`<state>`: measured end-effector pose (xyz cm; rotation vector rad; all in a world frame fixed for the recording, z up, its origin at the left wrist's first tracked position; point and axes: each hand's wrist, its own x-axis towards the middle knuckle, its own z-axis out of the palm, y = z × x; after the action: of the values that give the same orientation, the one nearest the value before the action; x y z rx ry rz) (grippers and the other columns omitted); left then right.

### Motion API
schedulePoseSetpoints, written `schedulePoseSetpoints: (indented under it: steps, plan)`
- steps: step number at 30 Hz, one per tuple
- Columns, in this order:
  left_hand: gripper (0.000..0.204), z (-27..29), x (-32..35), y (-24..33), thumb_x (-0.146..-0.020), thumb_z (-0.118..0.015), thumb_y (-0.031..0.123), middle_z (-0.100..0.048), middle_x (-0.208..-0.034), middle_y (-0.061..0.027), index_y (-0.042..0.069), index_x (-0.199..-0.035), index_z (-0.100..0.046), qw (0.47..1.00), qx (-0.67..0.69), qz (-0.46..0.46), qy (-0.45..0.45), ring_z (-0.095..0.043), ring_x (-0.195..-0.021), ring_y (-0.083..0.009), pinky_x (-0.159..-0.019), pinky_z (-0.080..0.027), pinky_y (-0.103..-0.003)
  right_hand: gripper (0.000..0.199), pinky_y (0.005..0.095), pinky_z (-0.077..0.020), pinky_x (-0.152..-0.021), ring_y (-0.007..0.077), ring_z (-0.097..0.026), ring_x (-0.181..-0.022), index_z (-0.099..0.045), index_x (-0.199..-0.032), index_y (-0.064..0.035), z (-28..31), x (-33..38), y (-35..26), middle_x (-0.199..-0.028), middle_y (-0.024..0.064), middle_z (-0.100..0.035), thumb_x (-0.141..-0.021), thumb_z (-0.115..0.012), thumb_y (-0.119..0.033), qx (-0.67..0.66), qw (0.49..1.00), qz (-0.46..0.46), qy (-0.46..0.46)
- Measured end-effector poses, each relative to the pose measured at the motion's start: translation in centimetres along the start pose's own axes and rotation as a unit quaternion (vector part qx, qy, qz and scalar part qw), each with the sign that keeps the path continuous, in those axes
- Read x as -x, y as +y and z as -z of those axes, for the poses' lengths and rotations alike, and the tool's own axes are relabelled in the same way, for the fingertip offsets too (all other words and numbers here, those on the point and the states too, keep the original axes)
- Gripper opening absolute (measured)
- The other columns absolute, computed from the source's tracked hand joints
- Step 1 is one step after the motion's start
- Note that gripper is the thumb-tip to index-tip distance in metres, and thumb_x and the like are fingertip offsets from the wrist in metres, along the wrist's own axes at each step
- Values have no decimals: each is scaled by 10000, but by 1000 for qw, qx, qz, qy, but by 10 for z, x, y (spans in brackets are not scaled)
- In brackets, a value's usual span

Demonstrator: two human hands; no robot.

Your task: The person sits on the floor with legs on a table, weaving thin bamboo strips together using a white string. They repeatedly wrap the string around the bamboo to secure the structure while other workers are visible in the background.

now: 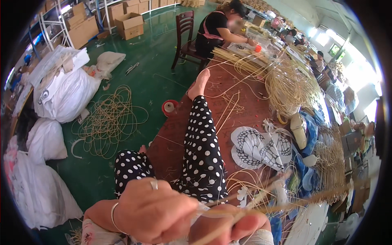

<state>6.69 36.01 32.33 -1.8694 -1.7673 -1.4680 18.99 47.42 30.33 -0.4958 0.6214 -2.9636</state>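
Green workshop floor [151, 61] spreads to the left, strewn with a loose tangle of cane loops [108, 120], white sacks [67, 94] and cardboard boxes [130, 25] toward the far edge. A brown table [245, 108] runs away on the right; the person's leg in polka-dot trousers [202, 151] is stretched along it, bare foot [200, 83] near its far left edge.

Close under the camera, the left hand [153, 212], with a ring and a thin bracelet, is curled over, fingers closed around a bundle of thin cane strands [261, 206]. The right hand [230, 224] sits just beside and partly beneath it, fingers pinched on the same strands, which run out rightward over the table's near right corner. Both hands are touching or nearly so.

Judging from this, weaving or bending seems to be the step; it would go best with the left hand holding the bundle firm while the right guides one strand at a time, keeping the long ends from catching the leg or the white butterfly-shaped pieces [261, 147] lying by the near right edge.

Much stays unclear. What the strands join to is hidden behind the hands, and the strands themselves blur. Fingertips of the left hand are out of sight. Another person [220, 28] seated on a chair [185, 38] at the table's far end works on something too small to tell, beside a big heap of cane [286, 83].
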Motion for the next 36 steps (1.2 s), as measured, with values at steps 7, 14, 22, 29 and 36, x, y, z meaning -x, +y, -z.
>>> schedulePoseSetpoints:
  steps: [7,14,22,29,36]
  plan:
    - [95,-7,1,20,-717,-633,88,-555,-614,-71,10,-743,-585,993,33,0,113,-516,-454,-218,-411,-415,-289,222,265,-395,-480,185,-507,-542,-596,-836,-10,-3,-5,-13,-660,74,-551,-724,-636,-197,524,801,289,-28]
    - [105,5,-1,-4,-707,-573,11,-529,-604,-70,-7,-810,-567,994,61,10,-93,-500,-447,-207,-405,-384,-296,194,289,-415,-474,201,-530,-540,-582,-811,-16,25,-17,-14,-659,73,-555,-639,-637,-86,764,549,336,50]
    - [95,-34,18,-42,-821,-504,22,-521,-599,-54,-40,-855,-566,988,58,135,45,-474,-497,-91,-458,-378,-221,104,241,-419,-516,122,-525,-573,-532,-766,-12,65,-23,-1,-650,54,-550,-711,-558,72,613,741,203,186]
    - [134,-20,13,-34,-825,-470,11,-520,-609,-37,-68,-912,-533,959,187,208,34,-471,-516,-58,-442,-385,-186,186,209,-450,-630,107,-568,-758,-536,-929,-2,80,18,20,-850,64,-596,-754,-596,19,151,963,-206,88]
    - [144,-22,15,-30,-829,-463,14,-537,-621,-47,-65,-927,-534,943,238,231,35,-477,-509,-47,-435,-388,-171,386,261,-467,-621,186,-584,-724,-498,-1021,34,68,8,-7,-872,124,-588,-800,-601,-264,502,859,-72,64]
